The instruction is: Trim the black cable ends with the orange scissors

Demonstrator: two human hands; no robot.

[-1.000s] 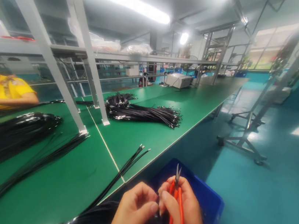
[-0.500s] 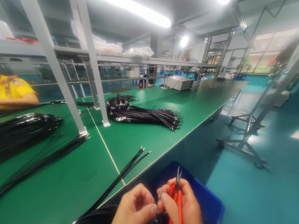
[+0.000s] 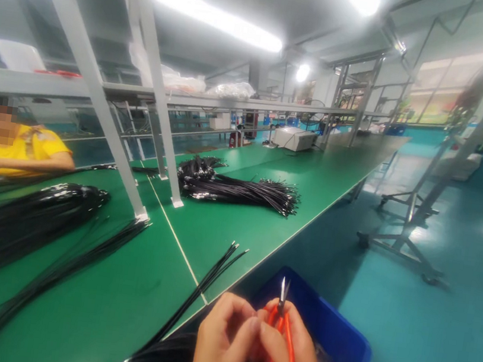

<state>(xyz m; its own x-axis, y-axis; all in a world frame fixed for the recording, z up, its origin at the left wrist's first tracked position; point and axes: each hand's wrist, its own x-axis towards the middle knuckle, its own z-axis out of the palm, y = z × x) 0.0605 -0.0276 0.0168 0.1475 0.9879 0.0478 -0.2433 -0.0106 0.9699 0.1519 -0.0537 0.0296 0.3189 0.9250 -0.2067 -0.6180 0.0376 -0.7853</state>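
In my right hand [image 3: 290, 346] is a pair of orange-handled scissors [image 3: 283, 295], its short metal blades pointing up and away from me. The thumb and index finger of that hand meet the fingertips of my left hand [image 3: 226, 337], which are pinched together. Whatever lies between the fingertips is too small and covered to make out. Below and left of my hands, a black cable bundle [image 3: 167, 356] lies at the table's near edge. Several thin black cables [image 3: 204, 283] with pale tips stretch from there onto the green table [image 3: 136, 292].
A blue bin [image 3: 353, 346] stands beyond my right hand, with scraps inside. Black cable bundles [image 3: 240, 191] lie farther along the table, and a large coil [image 3: 23, 228] is at left. White shelf posts [image 3: 123, 170] rise from the tabletop. A person in yellow [image 3: 43, 150] sits across the table.
The view has shifted slightly, so the surroundings sit a little farther right. My left fingertips have drawn closer against my right ones. The scissors' blades now lean slightly more to the left.
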